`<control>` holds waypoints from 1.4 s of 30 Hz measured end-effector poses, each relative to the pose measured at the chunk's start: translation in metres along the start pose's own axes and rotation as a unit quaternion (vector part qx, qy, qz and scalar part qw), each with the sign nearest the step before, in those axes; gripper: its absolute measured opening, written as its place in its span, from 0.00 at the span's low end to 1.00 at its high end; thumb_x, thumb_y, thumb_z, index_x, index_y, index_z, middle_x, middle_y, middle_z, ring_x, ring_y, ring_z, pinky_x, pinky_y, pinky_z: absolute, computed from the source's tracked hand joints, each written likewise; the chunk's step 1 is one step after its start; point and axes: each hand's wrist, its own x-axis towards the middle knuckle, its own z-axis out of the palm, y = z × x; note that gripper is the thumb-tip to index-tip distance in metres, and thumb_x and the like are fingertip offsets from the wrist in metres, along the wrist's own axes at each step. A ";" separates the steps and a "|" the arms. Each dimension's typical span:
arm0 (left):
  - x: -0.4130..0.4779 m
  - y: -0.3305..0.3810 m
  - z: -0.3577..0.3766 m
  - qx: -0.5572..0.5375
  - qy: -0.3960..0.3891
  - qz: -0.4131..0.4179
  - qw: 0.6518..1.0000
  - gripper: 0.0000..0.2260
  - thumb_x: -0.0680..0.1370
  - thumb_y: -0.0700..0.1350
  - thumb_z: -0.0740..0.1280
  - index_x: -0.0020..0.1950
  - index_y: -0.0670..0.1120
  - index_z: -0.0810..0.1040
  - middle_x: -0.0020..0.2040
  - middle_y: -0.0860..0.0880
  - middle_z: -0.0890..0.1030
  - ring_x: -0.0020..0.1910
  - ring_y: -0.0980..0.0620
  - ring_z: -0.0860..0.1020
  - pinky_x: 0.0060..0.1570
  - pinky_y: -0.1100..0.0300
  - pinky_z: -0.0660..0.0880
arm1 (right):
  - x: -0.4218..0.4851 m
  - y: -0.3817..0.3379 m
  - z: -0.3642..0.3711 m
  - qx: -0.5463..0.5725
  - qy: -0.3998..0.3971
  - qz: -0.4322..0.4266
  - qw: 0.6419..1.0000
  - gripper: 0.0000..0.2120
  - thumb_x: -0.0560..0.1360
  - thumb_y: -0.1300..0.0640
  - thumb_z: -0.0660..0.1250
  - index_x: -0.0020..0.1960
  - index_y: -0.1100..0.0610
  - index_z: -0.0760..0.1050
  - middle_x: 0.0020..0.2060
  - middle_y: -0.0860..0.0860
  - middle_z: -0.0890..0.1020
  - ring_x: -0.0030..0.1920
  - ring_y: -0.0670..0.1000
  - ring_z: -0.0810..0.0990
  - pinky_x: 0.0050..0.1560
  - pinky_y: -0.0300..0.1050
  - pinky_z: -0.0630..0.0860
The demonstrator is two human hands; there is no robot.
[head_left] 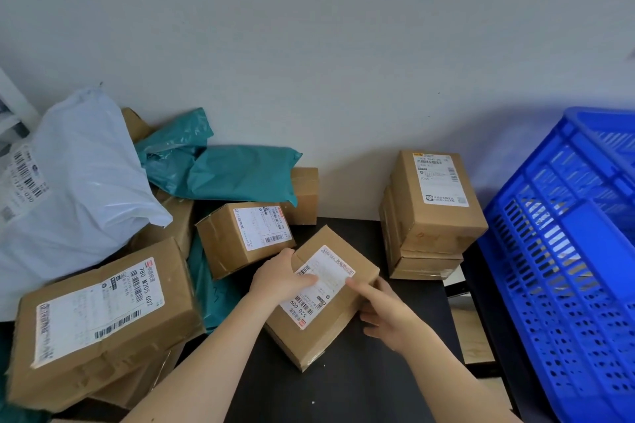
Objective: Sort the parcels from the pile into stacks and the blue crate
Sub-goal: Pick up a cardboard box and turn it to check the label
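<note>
Box in both hands, sorting looks barely under way.
Centre frame, the left hand [281,276] and right hand [386,314] clamp opposite sides of a cardboard box [330,316] just above the black table [343,395]. Its label faces up and its long axis slants from lower centre toward upper right. Beyond it, one small stack [429,216] stands done. The blue crate [563,251] at far right hides its inside. The pile [103,312] at left looms large, with teal bags [237,175] and a white bag [86,182] waiting.
</note>
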 end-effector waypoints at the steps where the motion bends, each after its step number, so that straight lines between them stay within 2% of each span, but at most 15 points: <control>1: 0.000 0.000 -0.001 -0.020 0.003 -0.006 1.000 0.23 0.76 0.52 0.69 0.68 0.50 0.67 0.63 0.51 0.76 0.59 0.52 0.76 0.48 0.62 0.72 | 0.001 0.000 0.000 0.008 -0.003 -0.010 1.000 0.49 0.64 0.48 0.78 0.77 0.44 0.53 0.72 0.57 0.65 0.71 0.64 0.64 0.70 0.65 0.61; 4: -0.001 -0.001 0.000 -0.106 0.002 -0.028 0.994 0.25 0.76 0.49 0.69 0.71 0.47 0.67 0.65 0.49 0.75 0.61 0.50 0.75 0.46 0.63 0.71 | 0.004 0.000 -0.001 0.036 -0.018 -0.030 0.999 0.52 0.63 0.51 0.79 0.77 0.42 0.49 0.72 0.56 0.65 0.71 0.65 0.65 0.70 0.67 0.62; 6: -0.001 -0.003 0.002 -0.163 -0.010 -0.050 0.985 0.25 0.76 0.48 0.69 0.72 0.47 0.67 0.65 0.48 0.76 0.58 0.51 0.76 0.42 0.64 0.71 | 0.007 0.003 -0.001 0.035 -0.022 -0.030 0.999 0.52 0.65 0.54 0.78 0.78 0.43 0.48 0.71 0.56 0.67 0.68 0.63 0.69 0.69 0.66 0.64; 9: -0.001 -0.005 0.006 -0.195 -0.045 -0.073 0.977 0.23 0.76 0.49 0.70 0.69 0.48 0.69 0.61 0.49 0.77 0.55 0.53 0.76 0.48 0.60 0.72 | 0.009 0.011 -0.001 0.027 -0.020 -0.010 0.999 0.50 0.67 0.54 0.78 0.78 0.48 0.50 0.70 0.56 0.69 0.64 0.61 0.72 0.68 0.61 0.67; 11: -0.001 -0.006 0.006 -0.211 -0.075 -0.091 0.970 0.18 0.76 0.50 0.69 0.64 0.49 0.70 0.57 0.51 0.78 0.53 0.54 0.76 0.50 0.59 0.69 | 0.012 0.013 -0.002 0.019 -0.030 -0.007 0.999 0.47 0.67 0.52 0.77 0.78 0.49 0.54 0.68 0.55 0.70 0.65 0.60 0.71 0.70 0.61 0.64; 14: -0.002 -0.007 0.006 -0.270 -0.084 -0.098 0.954 0.14 0.77 0.51 0.69 0.59 0.52 0.71 0.46 0.55 0.77 0.43 0.58 0.75 0.51 0.58 0.68 | 0.010 0.009 0.000 0.013 -0.051 -0.019 0.998 0.50 0.61 0.46 0.80 0.76 0.43 0.57 0.67 0.53 0.72 0.67 0.60 0.70 0.70 0.65 0.61; 16: -0.001 -0.006 0.007 -0.294 -0.077 -0.105 0.947 0.17 0.76 0.53 0.69 0.62 0.51 0.72 0.46 0.54 0.78 0.44 0.57 0.75 0.52 0.56 0.68 | 0.008 0.004 -0.001 0.024 -0.053 -0.034 0.998 0.51 0.58 0.45 0.81 0.75 0.40 0.58 0.65 0.51 0.73 0.64 0.59 0.72 0.67 0.66 0.66; 19: -0.004 0.000 0.007 -0.330 -0.078 -0.132 0.932 0.19 0.74 0.57 0.69 0.61 0.50 0.74 0.49 0.51 0.80 0.49 0.52 0.76 0.51 0.55 0.72 | 0.007 -0.006 -0.005 0.028 -0.047 -0.055 0.997 0.45 0.65 0.46 0.77 0.74 0.36 0.55 0.63 0.51 0.74 0.61 0.57 0.74 0.63 0.64 0.72; 21: -0.005 0.005 0.005 -0.361 -0.090 -0.139 0.918 0.17 0.73 0.58 0.70 0.58 0.51 0.77 0.52 0.48 0.81 0.52 0.48 0.78 0.58 0.49 0.73 | 0.005 -0.013 -0.007 0.031 -0.052 -0.058 0.996 0.44 0.68 0.48 0.75 0.74 0.35 0.53 0.62 0.52 0.75 0.60 0.57 0.76 0.62 0.63 0.73; 23: -0.006 0.009 0.000 -0.411 -0.087 -0.126 0.899 0.12 0.74 0.57 0.69 0.54 0.52 0.77 0.52 0.47 0.82 0.54 0.46 0.78 0.62 0.47 0.72 | 0.001 -0.018 -0.009 0.029 -0.064 -0.074 0.995 0.45 0.67 0.52 0.76 0.74 0.37 0.53 0.62 0.53 0.75 0.60 0.58 0.76 0.62 0.63 0.73; 25: -0.005 0.011 -0.004 -0.434 -0.080 -0.103 0.891 0.11 0.75 0.54 0.69 0.55 0.53 0.77 0.53 0.47 0.82 0.55 0.46 0.78 0.64 0.46 0.70 | -0.003 -0.023 -0.011 0.025 -0.080 -0.094 0.992 0.49 0.62 0.55 0.76 0.75 0.39 0.53 0.63 0.53 0.74 0.60 0.58 0.75 0.63 0.63 0.72; 29: -0.011 0.014 -0.011 -0.428 -0.095 -0.036 0.898 0.16 0.73 0.48 0.72 0.61 0.52 0.76 0.53 0.49 0.84 0.56 0.48 0.79 0.66 0.46 0.68 | -0.006 -0.035 -0.015 0.019 -0.092 -0.124 0.988 0.51 0.55 0.55 0.75 0.74 0.44 0.57 0.64 0.54 0.75 0.62 0.59 0.75 0.64 0.64 0.71; 33: -0.013 0.020 -0.016 -0.426 -0.094 0.013 0.900 0.30 0.69 0.45 0.76 0.68 0.54 0.69 0.58 0.49 0.81 0.58 0.48 0.78 0.60 0.50 0.71 | -0.015 -0.049 -0.016 0.018 -0.094 -0.153 0.984 0.37 0.62 0.55 0.75 0.69 0.47 0.66 0.57 0.53 0.82 0.59 0.57 0.79 0.61 0.61 0.73; 37: -0.014 0.033 -0.022 -0.392 -0.073 0.044 0.916 0.33 0.72 0.42 0.73 0.73 0.55 0.63 0.58 0.51 0.79 0.56 0.52 0.77 0.49 0.57 0.71 | -0.023 -0.061 -0.012 0.013 -0.077 -0.184 0.980 0.26 0.69 0.59 0.75 0.63 0.48 0.70 0.52 0.53 0.84 0.54 0.55 0.82 0.55 0.55 0.77; 42: -0.017 0.045 -0.030 -0.412 -0.038 0.062 0.908 0.30 0.72 0.39 0.73 0.69 0.54 0.64 0.54 0.51 0.80 0.53 0.51 0.78 0.46 0.56 0.72 | -0.025 -0.071 -0.008 0.020 -0.053 -0.210 0.976 0.28 0.69 0.60 0.75 0.65 0.49 0.69 0.53 0.52 0.84 0.54 0.56 0.82 0.59 0.59 0.76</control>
